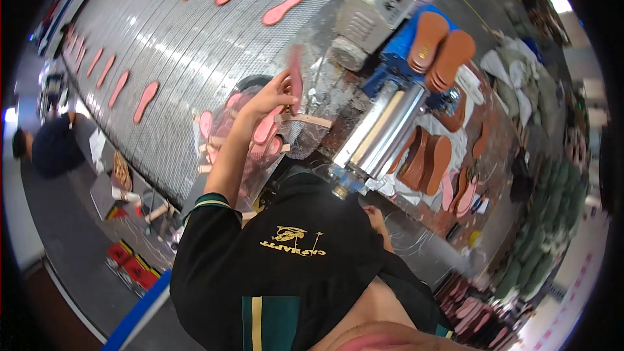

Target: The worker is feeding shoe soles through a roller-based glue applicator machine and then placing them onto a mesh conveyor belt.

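Observation:
My left hand (276, 96) is closed on a pink insole (296, 81), which stands on edge and is blurred at its upper end. Below that hand, more pink insoles (265, 127) lie in a box lined with clear plastic (250, 185), with strips of tan wood or card at its rim. My right hand (375, 219) is low beside my body, near the end of the roller machine (377, 130). It is partly hidden, and its fingers are too small to read. Pink insoles (146, 101) lie in two rows on the wire-mesh conveyor (188, 45).
Stacks of brown soles (448, 58) rest on the machine's blue part. More brown soles (434, 166) and several pink insoles sit on the worn bench (416, 211) to the right. A grey motor housing (370, 10) stands behind. Another person (55, 146) is at far left.

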`<action>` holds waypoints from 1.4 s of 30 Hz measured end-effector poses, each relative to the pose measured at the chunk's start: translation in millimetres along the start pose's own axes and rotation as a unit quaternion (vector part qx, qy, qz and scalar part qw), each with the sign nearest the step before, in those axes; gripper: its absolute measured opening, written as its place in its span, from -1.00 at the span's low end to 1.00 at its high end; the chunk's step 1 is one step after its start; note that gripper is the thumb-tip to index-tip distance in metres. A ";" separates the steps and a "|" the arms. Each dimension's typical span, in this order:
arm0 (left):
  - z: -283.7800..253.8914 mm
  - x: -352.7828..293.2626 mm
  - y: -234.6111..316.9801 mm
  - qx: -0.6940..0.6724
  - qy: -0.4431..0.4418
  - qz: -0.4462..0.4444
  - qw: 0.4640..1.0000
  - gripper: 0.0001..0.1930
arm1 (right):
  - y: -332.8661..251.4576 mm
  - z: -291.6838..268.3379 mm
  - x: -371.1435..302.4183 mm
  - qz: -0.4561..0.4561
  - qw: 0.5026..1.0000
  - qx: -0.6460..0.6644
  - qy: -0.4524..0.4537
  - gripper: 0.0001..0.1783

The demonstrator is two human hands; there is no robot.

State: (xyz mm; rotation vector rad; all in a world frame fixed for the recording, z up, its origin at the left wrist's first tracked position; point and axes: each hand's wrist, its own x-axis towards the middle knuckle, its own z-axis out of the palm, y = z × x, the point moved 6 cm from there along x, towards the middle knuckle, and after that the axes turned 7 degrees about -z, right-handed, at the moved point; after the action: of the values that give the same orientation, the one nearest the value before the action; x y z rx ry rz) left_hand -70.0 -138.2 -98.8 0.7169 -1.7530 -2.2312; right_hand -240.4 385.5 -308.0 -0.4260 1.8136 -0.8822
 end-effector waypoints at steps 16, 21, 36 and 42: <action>-252.1 -324.9 -205.3 -0.511 0.504 0.066 0.693 -0.58 | -52.8 -10.7 16.3 0.085 0.991 0.029 -0.098 -0.79; -245.5 -344.6 -219.0 -0.396 0.590 -0.008 0.704 -0.61 | -82.4 -69.9 -8.1 -0.049 0.999 0.015 0.001 -0.83; -50.6 -67.2 -27.7 -0.141 0.196 -0.041 0.970 -0.84 | -576.8 -109.4 -0.9 -0.336 0.674 -0.440 0.489 -0.40; 8.3 -39.2 -34.2 -0.074 0.060 -0.041 0.995 -0.81 | -581.8 -98.5 19.3 -0.300 0.695 -0.437 0.485 -0.43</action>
State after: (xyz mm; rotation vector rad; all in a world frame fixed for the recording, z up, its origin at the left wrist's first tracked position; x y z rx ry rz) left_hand -36.1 -104.3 -120.5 0.8847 -1.5108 -2.2894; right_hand -401.5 21.3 127.8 -1.4285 3.1796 -0.5981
